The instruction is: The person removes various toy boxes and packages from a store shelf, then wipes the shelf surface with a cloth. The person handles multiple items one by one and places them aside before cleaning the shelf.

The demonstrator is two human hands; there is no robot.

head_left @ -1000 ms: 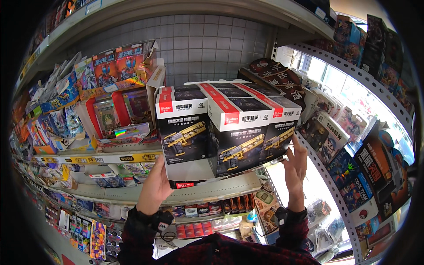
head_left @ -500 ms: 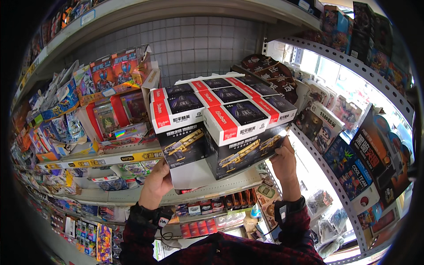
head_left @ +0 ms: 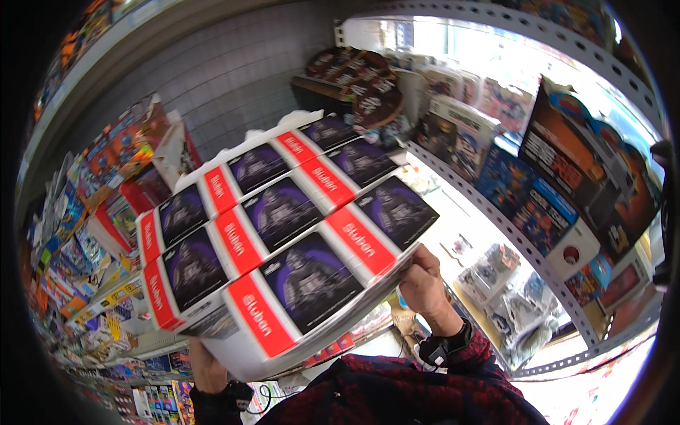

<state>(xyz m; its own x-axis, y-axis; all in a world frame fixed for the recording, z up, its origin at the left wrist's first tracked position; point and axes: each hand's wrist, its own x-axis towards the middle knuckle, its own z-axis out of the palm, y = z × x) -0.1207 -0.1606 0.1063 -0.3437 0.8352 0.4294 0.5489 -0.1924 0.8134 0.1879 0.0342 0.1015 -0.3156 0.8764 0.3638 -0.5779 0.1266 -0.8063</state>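
The carton [head_left: 221, 154] of small boxes [head_left: 280, 212] is held up in front of the person, tilted, left of the perforated shelf rail [head_left: 489, 212]. It looks fairly light for its bulk, the card stiff but dentable; the boxes seem loose enough to slide, with a smooth-looking finish. Best held low at opposite sides, with palms supporting the base. The right hand [head_left: 427, 289] has its grip narrow, fingers bent around the near right edge. The left hand [head_left: 207, 370] meets the near left underside; its fingers are hidden, so I cannot tell how closed that grip is.
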